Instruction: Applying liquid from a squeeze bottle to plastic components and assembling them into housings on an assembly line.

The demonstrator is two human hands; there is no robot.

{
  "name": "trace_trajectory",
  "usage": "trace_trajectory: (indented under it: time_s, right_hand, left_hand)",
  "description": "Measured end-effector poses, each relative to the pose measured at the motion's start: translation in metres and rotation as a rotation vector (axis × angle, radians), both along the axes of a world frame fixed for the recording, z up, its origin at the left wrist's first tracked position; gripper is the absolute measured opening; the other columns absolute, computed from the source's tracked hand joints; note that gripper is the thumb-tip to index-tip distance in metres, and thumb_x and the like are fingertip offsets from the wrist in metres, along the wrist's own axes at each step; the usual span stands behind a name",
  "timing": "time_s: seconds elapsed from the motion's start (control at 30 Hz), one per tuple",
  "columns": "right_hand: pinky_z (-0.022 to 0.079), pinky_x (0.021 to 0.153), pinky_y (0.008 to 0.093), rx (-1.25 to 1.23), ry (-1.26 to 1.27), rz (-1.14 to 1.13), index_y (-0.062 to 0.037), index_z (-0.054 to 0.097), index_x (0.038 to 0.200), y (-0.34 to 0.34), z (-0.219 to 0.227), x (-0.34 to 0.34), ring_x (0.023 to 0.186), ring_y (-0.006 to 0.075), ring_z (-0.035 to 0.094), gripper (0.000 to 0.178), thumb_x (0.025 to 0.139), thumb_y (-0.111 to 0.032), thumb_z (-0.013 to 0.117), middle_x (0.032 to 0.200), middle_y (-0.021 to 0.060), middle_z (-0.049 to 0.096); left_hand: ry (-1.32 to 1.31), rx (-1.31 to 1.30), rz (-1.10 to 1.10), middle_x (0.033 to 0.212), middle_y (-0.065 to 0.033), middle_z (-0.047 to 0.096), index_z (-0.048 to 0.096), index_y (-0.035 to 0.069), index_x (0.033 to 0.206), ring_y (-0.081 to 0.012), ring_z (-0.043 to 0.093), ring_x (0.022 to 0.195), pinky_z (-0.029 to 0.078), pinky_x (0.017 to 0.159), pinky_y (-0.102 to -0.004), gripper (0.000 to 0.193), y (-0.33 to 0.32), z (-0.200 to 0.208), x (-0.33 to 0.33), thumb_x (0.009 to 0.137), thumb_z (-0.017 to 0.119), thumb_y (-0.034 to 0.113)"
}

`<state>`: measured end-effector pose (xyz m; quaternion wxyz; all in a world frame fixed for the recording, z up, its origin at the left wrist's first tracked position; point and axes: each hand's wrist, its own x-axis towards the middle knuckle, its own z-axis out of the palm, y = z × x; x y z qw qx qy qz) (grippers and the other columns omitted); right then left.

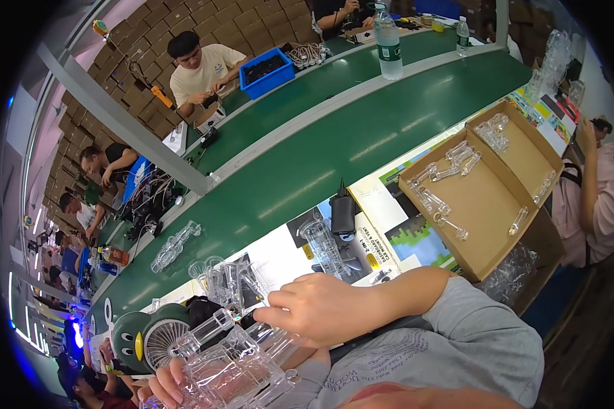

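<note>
My left hand (pixel 169 386) is wrapped round a transparent plastic assembly (pixel 228 368) of tubes and a boxy body, held low in front of me. Above its upper end, my right hand (pixel 314 308) is closed, thumb and fingertips pinched at a small clear jointed part (pixel 233 315); how firmly it grips is partly hidden. Just past the hands, several similar clear plastic pieces (pixel 225 279) lie clustered on the bench edge. A larger clear part (pixel 324 249) rests by a black pointed-nozzle tool (pixel 343 213), and another clear piece (pixel 177 245) lies on the green belt.
A cardboard tray (pixel 481 232) with clear parts stands at right, above a bag of clear pieces (pixel 515 273). A green character-shaped fan (pixel 143 337) is at left. The green conveyor (pixel 361 150) crosses ahead, with a water bottle (pixel 388 48), a blue bin (pixel 267 73) and co-workers beyond.
</note>
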<state>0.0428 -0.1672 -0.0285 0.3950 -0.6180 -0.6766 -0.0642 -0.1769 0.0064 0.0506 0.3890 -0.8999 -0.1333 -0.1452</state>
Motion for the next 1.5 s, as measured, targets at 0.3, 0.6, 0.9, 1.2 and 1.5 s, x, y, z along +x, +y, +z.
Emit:
trace_trajectory:
  time_s: [0.3,0.6,0.9,1.2,1.5]
  right_hand:
    - [0.046,0.057,0.0326,-0.027,-0.003,0.129,-0.0034,0.054,0.098,0.001,0.002,0.005,0.066,0.0222,0.057,0.036,0.065,-0.013,0.063,0.075,0.0061,0.050]
    - [0.047,0.057,0.0328,0.040,0.015,0.051,-0.0040,0.055,0.097,0.004,0.003,0.001,0.066,0.0227,0.058,0.036,0.063,-0.010,0.061,0.074,0.0063,0.052]
    - [0.047,0.059,0.0342,0.063,0.069,-0.073,-0.0070,0.055,0.098,0.010,-0.005,-0.005,0.068,0.0229,0.059,0.036,0.062,-0.009,0.061,0.074,0.0046,0.054]
    - [0.047,0.060,0.0340,0.045,0.078,-0.090,-0.0071,0.055,0.099,0.008,-0.007,-0.007,0.069,0.0229,0.059,0.036,0.064,-0.009,0.061,0.075,0.0044,0.054]
    - [0.048,0.062,0.0366,-0.023,0.098,0.128,-0.0059,0.056,0.099,0.010,-0.004,0.002,0.070,0.0254,0.059,0.036,0.064,-0.009,0.060,0.075,0.0057,0.054]
  left_hand:
    - [0.933,1.116,1.347,0.068,0.0024,0.047,0.050,0.015,0.104,-0.0128,0.047,0.066,0.035,0.073,-0.0329,0.027,-0.031,-0.028,0.037,0.082,0.055,0.030]
    - [1.619,1.933,2.289,0.073,0.0023,0.050,0.042,0.013,0.120,-0.0120,0.048,0.068,0.034,0.072,-0.0319,0.050,0.001,-0.072,0.030,0.080,0.064,0.034]
    - [1.543,1.945,2.181,0.088,0.0014,0.046,0.035,0.010,0.125,-0.0136,0.045,0.083,0.031,0.080,-0.0321,0.078,-0.008,-0.056,0.056,0.067,0.076,0.041]
    - [1.614,2.039,2.216,0.085,-0.0016,0.043,0.037,0.004,0.112,-0.0136,0.046,0.081,0.032,0.079,-0.0285,0.063,-0.020,-0.044,0.064,0.070,0.075,0.032]
    - [0.816,2.218,2.602,0.069,0.0015,0.052,0.045,0.007,0.108,-0.0116,0.051,0.065,0.037,0.071,-0.0256,0.021,0.012,-0.048,0.038,0.089,0.051,0.013]
